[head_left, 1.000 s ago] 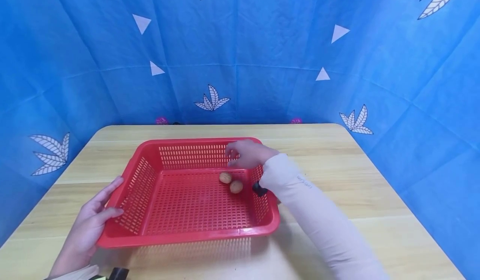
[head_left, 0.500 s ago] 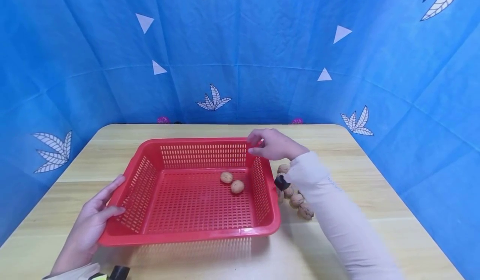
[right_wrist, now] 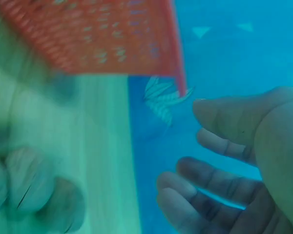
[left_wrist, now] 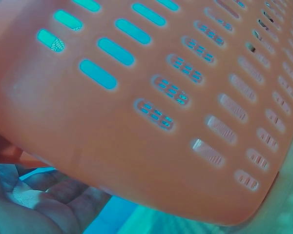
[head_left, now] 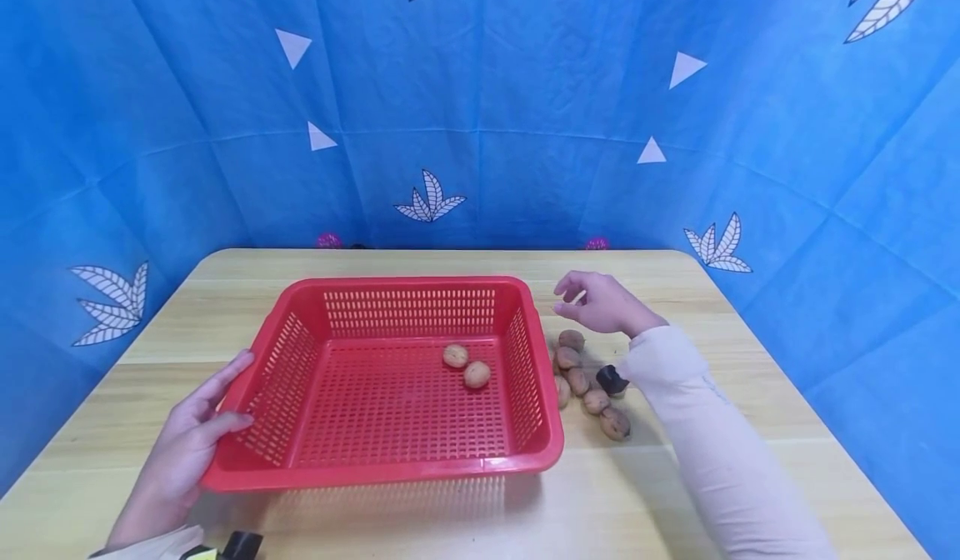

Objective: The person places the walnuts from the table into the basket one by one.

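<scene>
A red plastic basket (head_left: 397,477) with slotted walls stands over the table. My left hand (head_left: 180,447) grips its left rim, thumb over the edge; in the left wrist view the fingers (left_wrist: 49,200) lie on the far side of that rim. Two walnuts sit on the basket floor, one walnut (head_left: 455,356) just behind the other walnut (head_left: 477,374). Right of the basket, my right hand (head_left: 603,302) is in the air with fingers loosely bent and nothing between them. Below it, several walnuts (head_left: 577,381) lie on the table, also seen as blurred walnuts (right_wrist: 29,180) in the right wrist view.
The pale wooden table (head_left: 720,460) reaches back to a blue curtain (head_left: 480,110) printed with leaves and triangles. A small black piece (head_left: 612,380) sits at the right sleeve's wrist, close above the loose walnuts.
My right hand has moved from above the basket's back right corner, out past its right wall. The loose walnuts have come into sight. My left hand keeps its grip on the basket.
</scene>
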A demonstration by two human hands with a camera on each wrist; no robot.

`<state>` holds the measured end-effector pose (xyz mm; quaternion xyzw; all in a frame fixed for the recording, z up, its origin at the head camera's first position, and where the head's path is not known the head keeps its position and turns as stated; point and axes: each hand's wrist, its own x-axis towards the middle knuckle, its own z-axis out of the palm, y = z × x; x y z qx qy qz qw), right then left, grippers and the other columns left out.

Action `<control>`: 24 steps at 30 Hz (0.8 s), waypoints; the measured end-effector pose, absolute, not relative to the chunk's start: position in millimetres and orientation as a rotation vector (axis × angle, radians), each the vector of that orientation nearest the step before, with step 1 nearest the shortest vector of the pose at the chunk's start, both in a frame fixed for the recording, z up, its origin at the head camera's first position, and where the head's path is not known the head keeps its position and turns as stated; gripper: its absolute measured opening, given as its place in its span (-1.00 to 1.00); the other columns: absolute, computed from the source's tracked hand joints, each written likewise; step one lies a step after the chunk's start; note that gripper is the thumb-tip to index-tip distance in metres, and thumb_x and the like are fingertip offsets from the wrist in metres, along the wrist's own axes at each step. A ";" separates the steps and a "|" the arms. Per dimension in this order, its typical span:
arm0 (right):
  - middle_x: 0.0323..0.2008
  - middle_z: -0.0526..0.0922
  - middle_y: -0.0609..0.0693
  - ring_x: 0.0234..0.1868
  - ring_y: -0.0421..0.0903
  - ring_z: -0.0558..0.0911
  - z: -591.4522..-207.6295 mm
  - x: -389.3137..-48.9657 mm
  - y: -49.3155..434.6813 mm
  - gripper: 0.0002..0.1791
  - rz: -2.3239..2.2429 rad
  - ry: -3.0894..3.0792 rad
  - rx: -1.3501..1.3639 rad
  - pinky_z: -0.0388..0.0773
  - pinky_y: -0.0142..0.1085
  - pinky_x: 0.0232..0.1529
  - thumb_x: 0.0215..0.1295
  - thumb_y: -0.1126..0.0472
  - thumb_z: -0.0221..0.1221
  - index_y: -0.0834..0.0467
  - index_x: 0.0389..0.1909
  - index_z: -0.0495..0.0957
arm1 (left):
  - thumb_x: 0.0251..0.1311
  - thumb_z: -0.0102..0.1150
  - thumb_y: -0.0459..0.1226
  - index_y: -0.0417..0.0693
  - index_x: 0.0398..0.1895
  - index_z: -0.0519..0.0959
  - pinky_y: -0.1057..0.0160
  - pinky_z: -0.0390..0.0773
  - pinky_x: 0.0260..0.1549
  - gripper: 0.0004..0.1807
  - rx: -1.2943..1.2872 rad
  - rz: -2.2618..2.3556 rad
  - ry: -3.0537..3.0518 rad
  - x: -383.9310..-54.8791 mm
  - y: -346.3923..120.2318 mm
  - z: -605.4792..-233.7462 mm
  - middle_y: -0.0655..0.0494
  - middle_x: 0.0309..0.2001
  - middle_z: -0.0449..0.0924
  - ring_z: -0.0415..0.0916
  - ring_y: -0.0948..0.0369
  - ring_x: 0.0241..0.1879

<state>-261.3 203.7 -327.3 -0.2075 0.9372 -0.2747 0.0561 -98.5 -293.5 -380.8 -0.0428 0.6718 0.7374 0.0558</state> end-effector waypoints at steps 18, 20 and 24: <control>-0.28 0.57 0.10 -0.27 0.00 0.56 -370.0 -269.7 217.2 -0.60 -0.580 2.801 -0.377 0.54 -0.11 -0.22 0.32 0.02 0.19 0.27 -0.05 0.52 | 0.35 0.08 -0.38 0.34 0.55 -0.07 0.06 0.63 -0.18 -0.15 -0.170 2.193 2.101 -97.4 -290.4 -378.3 0.14 0.36 0.04 0.54 0.38 -0.05; -0.30 0.58 0.09 -0.27 0.00 0.57 -373.2 -269.6 217.2 -0.61 -0.588 2.790 -0.362 0.55 -0.11 -0.22 0.32 0.02 0.20 0.26 -0.06 0.52 | 0.35 0.08 -0.38 0.34 0.55 -0.06 0.06 0.63 -0.17 -0.16 -0.168 2.193 2.102 -97.6 -289.8 -378.0 0.13 0.36 0.05 0.54 0.38 -0.04; -0.27 0.59 0.09 -0.21 0.02 0.59 -377.9 -269.3 217.1 -0.63 -0.602 2.769 -0.374 0.56 -0.10 -0.18 0.31 0.03 0.21 0.25 -0.07 0.53 | 0.35 0.07 -0.38 0.33 0.55 -0.06 0.06 0.63 -0.18 -0.17 -0.138 2.194 2.121 -97.3 -289.3 -378.1 0.12 0.36 0.05 0.54 0.38 -0.03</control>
